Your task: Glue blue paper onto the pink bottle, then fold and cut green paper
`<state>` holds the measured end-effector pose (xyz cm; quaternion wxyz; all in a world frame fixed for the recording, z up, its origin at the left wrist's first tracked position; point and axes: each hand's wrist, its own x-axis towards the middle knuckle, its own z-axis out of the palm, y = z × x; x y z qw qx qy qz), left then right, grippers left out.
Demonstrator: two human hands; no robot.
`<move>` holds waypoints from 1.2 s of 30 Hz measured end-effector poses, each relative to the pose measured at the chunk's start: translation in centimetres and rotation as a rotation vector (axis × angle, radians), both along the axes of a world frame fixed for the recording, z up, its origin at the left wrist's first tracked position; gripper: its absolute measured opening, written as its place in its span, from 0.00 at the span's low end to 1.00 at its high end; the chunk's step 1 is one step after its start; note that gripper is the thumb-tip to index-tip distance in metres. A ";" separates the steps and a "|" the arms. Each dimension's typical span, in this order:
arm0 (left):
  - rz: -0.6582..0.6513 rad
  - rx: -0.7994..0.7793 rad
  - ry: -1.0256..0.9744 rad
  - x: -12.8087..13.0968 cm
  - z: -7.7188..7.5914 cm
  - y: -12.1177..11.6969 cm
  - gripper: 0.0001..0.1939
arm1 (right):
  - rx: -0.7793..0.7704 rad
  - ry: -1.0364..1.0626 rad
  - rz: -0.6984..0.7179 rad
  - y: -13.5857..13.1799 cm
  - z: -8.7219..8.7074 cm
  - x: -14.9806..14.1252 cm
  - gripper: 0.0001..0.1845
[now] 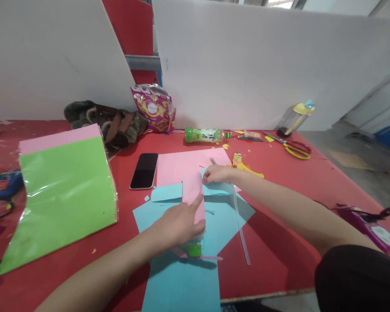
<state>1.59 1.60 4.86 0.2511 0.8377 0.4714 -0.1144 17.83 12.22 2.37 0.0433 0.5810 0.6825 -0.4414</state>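
Observation:
My left hand (178,223) is closed round a bottle wrapped in pink paper (192,190), with the index finger stretched along the paper. The bottle's green cap (194,250) pokes out below the hand. My right hand (216,174) pinches the far end of the pink wrap, fingers closed on it. The wrapped bottle lies over light blue paper sheets (185,277) on the red table (279,229). A loose pink sheet (178,167) lies just behind. A clear plastic strip (241,232) lies to the right of the bottle.
A black phone (144,170) lies left of the pink sheet. A bagged pack of green and pink paper (63,195) fills the left. Along the white back wall: a snack bag (154,108), a green-capped bottle (204,135), yellow scissors (295,148), a clear water bottle (294,118).

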 end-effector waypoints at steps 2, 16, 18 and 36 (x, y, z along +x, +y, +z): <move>0.002 0.007 0.009 0.0 -0.1 0.0 0.31 | -0.016 0.009 -0.032 0.0 -0.1 0.0 0.04; -0.002 0.042 0.001 0.0 -0.3 -0.1 0.31 | -0.219 0.070 -0.044 0.1 -0.5 0.5 0.19; -0.008 0.040 0.005 -0.1 -0.3 -0.1 0.30 | -0.206 0.071 -0.047 0.1 -0.5 0.4 0.18; -0.039 0.029 0.063 0.0 0.3 -0.2 0.32 | -0.042 0.055 -0.051 0.0 -0.4 -0.3 0.16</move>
